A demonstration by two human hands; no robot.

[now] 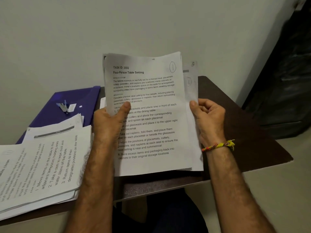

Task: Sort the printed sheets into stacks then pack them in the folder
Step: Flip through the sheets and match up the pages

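Your left hand [107,121] and right hand [207,118] grip a sheaf of printed sheets [151,115], fingers curled round its side edges. The closed blue folder [70,98] lies at the bench's [235,115] far left, partly under a paper stack [42,165].

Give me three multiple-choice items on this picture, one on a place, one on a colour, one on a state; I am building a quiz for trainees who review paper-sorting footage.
1. Where does the folder lie?
A. on the table, far left, behind the paper stack
B. on the person's lap
C. leaning on the wall at right

2. What colour is the folder?
A. red
B. blue-purple
C. green

3. How are the held sheets carried?
A. flat on the table, untouched
B. by the left hand alone
C. raised, gripped by both hands

Answers:
1 A: it lies on the table behind the paper stack.
2 B: its cover shows blue-purple.
3 C: the left hand and the right hand each grip a side edge.
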